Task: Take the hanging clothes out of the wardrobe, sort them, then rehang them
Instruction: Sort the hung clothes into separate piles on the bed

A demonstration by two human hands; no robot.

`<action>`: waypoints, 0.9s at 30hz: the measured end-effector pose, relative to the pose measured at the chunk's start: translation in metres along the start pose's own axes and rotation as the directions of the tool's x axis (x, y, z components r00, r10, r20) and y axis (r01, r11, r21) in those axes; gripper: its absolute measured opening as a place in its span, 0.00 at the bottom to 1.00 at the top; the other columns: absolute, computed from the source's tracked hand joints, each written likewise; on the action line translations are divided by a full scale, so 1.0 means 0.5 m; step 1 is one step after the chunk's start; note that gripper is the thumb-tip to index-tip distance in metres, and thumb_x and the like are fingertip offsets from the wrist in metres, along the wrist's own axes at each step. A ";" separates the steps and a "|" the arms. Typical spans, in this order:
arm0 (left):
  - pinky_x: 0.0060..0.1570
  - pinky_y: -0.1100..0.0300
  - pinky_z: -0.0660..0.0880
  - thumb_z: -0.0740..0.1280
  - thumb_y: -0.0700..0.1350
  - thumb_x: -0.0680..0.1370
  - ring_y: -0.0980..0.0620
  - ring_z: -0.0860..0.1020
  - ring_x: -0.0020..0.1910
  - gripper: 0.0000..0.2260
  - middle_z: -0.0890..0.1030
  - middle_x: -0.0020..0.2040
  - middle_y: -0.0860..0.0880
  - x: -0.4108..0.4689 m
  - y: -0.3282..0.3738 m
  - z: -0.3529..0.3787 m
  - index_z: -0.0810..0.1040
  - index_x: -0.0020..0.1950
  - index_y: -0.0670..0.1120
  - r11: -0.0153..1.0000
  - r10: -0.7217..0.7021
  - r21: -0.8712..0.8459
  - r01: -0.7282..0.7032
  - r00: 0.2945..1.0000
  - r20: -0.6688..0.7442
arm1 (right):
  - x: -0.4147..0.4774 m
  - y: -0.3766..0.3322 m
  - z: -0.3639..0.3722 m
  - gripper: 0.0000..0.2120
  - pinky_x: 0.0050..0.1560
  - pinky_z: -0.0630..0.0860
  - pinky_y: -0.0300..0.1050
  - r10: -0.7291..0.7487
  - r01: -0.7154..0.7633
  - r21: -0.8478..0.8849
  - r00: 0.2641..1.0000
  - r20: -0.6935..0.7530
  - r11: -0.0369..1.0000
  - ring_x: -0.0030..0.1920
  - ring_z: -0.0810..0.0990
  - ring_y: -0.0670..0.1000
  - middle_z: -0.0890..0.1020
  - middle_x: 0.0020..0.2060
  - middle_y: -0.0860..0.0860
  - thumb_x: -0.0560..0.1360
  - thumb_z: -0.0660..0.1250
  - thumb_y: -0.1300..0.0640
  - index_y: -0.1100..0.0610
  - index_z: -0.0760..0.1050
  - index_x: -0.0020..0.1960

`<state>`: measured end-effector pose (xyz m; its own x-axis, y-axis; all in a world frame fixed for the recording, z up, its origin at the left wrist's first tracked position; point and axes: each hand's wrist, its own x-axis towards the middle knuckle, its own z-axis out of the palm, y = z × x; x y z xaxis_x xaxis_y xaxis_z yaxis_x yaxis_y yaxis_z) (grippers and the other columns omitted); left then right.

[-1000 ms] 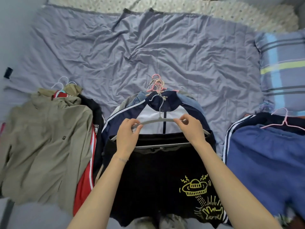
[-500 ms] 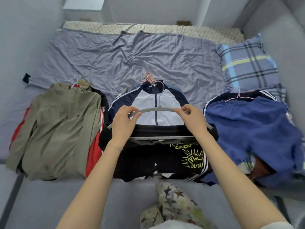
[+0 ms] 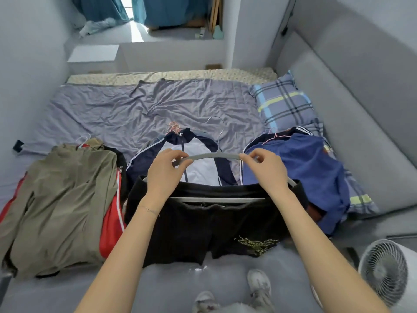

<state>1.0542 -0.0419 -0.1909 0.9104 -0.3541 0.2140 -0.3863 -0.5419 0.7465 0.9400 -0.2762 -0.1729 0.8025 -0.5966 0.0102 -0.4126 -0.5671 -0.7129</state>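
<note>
A grey hanger (image 3: 214, 155) carries black shorts (image 3: 203, 227) with a yellow print, draped over its bar. My left hand (image 3: 165, 171) grips the hanger's left shoulder and my right hand (image 3: 265, 169) pinches its right shoulder, holding it up above the bed's near edge. Behind it a navy and white jacket (image 3: 198, 159) lies on the bed atop other hangered clothes. An olive jacket (image 3: 58, 199) over a red and black garment forms the left pile. Blue shorts (image 3: 304, 168) on a pink hanger top the right pile.
The bed's grey-purple sheet (image 3: 135, 109) stretches behind the piles, with a plaid pillow (image 3: 284, 102) at the right. A grey padded headboard (image 3: 361, 109) runs along the right side. A white fan (image 3: 388, 272) stands on the floor at bottom right, near my shoes (image 3: 259, 283).
Both hands have lifted the hanger with the black shorts off the middle pile and drawn it toward me. My view has pulled back and up, showing the room, fan and shoes.
</note>
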 end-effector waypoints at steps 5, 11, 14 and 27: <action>0.40 0.71 0.70 0.72 0.50 0.75 0.59 0.75 0.44 0.04 0.78 0.41 0.54 0.017 0.111 0.111 0.83 0.46 0.52 0.999 0.024 -0.029 -0.023 0.999 0.037 | 0.044 0.092 -0.121 0.18 0.31 0.61 0.43 0.036 -0.037 -0.031 0.999 -0.031 0.999 0.34 0.73 0.43 0.76 0.29 0.43 0.72 0.67 0.35 0.48 0.73 0.33; 0.40 0.72 0.69 0.73 0.48 0.75 0.60 0.75 0.44 0.02 0.77 0.40 0.56 0.038 0.250 0.283 0.83 0.46 0.52 0.999 -0.003 -0.045 0.004 1.000 0.024 | 0.131 0.224 -0.275 0.17 0.30 0.63 0.43 0.001 -0.002 -0.065 1.000 -0.013 0.998 0.33 0.74 0.43 0.76 0.29 0.44 0.73 0.66 0.36 0.47 0.72 0.34; 0.40 0.69 0.68 0.73 0.48 0.74 0.59 0.76 0.42 0.03 0.79 0.41 0.54 0.057 0.321 0.364 0.83 0.46 0.50 0.998 0.000 -0.057 0.000 1.000 0.012 | 0.176 0.283 -0.358 0.17 0.31 0.62 0.42 -0.026 0.025 -0.082 0.999 -0.019 0.996 0.32 0.72 0.41 0.74 0.28 0.42 0.74 0.66 0.37 0.46 0.70 0.33; 0.44 0.62 0.69 0.71 0.49 0.76 0.54 0.77 0.44 0.04 0.81 0.42 0.54 0.252 0.465 0.639 0.83 0.45 0.49 0.992 -0.008 -0.123 0.010 1.000 0.016 | 0.463 0.425 -0.542 0.15 0.38 0.68 0.44 -0.091 0.089 -0.090 0.996 -0.019 0.992 0.35 0.73 0.49 0.73 0.29 0.43 0.74 0.68 0.42 0.50 0.73 0.36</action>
<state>1.0319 -0.4560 -0.1914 0.9109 -0.3621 0.1977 -0.3561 -0.4479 0.8201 0.9213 -0.6890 -0.1320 0.8286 -0.5529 0.0885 -0.3762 -0.6668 -0.6433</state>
